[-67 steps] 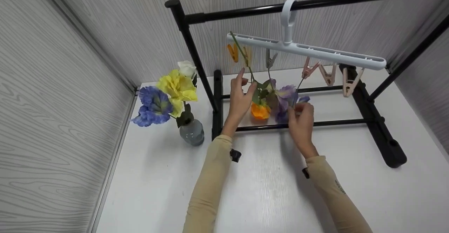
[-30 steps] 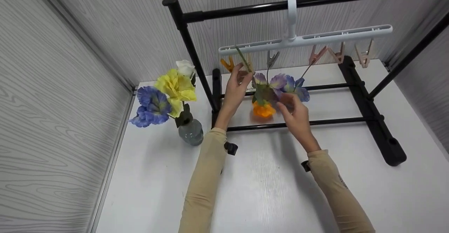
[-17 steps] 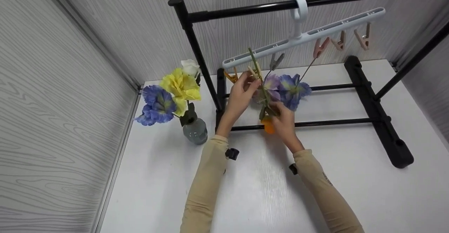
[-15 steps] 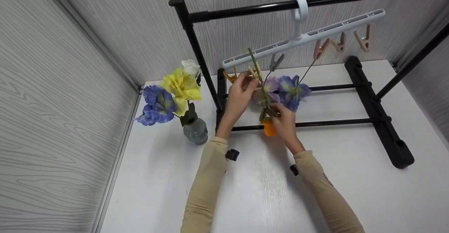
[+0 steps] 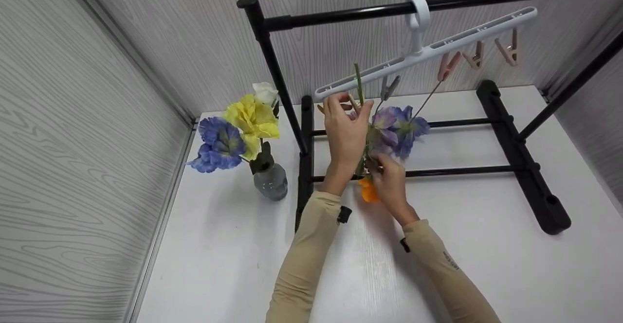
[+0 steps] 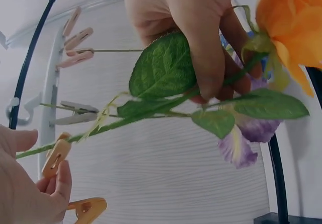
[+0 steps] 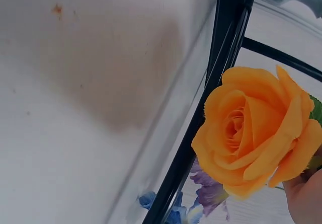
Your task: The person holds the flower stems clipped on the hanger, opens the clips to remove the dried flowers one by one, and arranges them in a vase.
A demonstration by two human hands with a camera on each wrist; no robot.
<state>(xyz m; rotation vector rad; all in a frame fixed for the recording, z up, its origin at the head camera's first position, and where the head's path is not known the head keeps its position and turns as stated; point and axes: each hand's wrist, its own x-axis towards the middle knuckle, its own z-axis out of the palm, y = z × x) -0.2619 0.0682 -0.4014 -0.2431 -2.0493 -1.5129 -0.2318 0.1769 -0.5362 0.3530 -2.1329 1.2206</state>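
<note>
My right hand (image 5: 391,179) pinches the stem of an artificial orange rose (image 7: 246,133) just behind its bloom, which hangs head down. The rose's green stem (image 6: 108,126) runs up past a light-orange clothespin (image 6: 57,157) on the hanger (image 5: 422,59). My left hand (image 5: 344,135) holds that clothespin between thumb and fingers; the stem lies at its jaws, and whether they grip it cannot be told. Beside the rose, a purple flower (image 5: 383,126) hangs from a grey clothespin (image 5: 389,88), and a blue flower (image 5: 406,128) from a pink clothespin (image 5: 448,66).
The tilted pale hanger hooks over a black rack's top bar (image 5: 340,15). Two more clothespins hang at its right end, including a beige one (image 5: 508,48). A darker orange clothespin (image 6: 90,210) sits near my left hand. A grey vase (image 5: 271,182) with several flowers stands left.
My right hand has left the blue flower and taken the rose's stem, lowering the bloom. My left hand has shifted right to the light-orange clothespin. The hanger has swung, its right end now higher.
</note>
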